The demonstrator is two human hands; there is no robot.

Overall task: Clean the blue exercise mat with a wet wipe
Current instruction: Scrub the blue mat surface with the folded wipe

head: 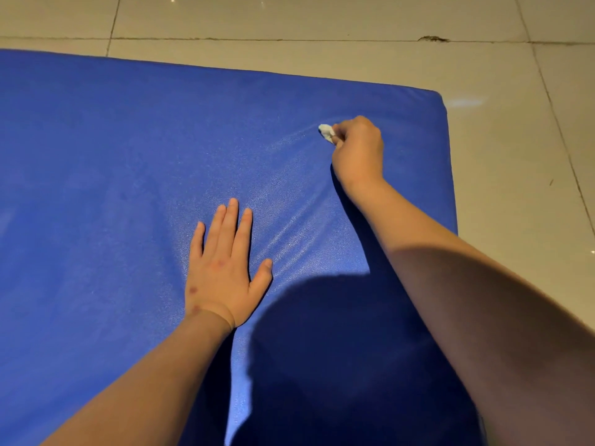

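Observation:
The blue exercise mat (112, 162) fills most of the view and lies on the floor, its far right corner rounded. My right hand (357, 146) reaches toward that corner, fingers curled round a small crumpled white wet wipe (326, 132) that presses on the mat. The cover wrinkles in streaks between my two hands. My left hand (225, 268) lies flat on the mat nearer to me, fingers straight and spread, palm down.
Beige floor tiles (322, 20) with dark grout lines surround the mat at the back and right. A dark crack (433, 38) marks one grout line at the far right. My shadow falls across the mat's near part.

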